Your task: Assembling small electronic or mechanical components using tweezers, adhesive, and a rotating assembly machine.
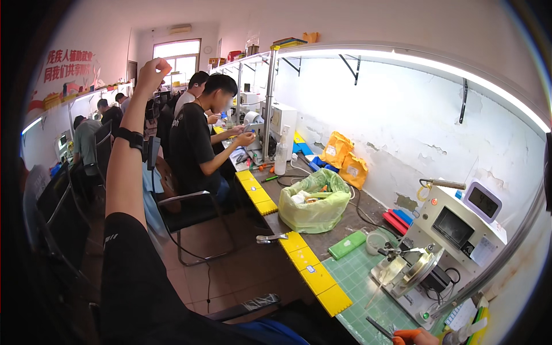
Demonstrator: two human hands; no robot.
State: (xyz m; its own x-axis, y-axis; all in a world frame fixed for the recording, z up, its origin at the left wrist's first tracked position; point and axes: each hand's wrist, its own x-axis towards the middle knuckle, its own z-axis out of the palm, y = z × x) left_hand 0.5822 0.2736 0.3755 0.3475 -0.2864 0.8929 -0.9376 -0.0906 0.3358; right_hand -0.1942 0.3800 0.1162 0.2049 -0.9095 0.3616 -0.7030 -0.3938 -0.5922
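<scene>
My left arm is raised high on the left, with a black band and a small device at the wrist. At its top, my left hand point(153, 73) is curled into a fist, and no object shows in it. Only part of my right hand point(422, 337) enters at the lower right, with orange covers on its fingertips. Its fingers close round a slim dark tool that looks like tweezers point(379, 328), which points away over the green cutting mat point(359, 275). Beyond it stands a bench machine point(422, 230) with a small screen and a round metal wheel.
A bin lined with a pale green bag point(313, 213) stands on the bench, near a spray bottle point(280, 158) and orange packets point(345, 161). Yellow strips point(310, 264) line the front edge. A co-worker point(198, 132) sits farther along, beside a black chair point(195, 210).
</scene>
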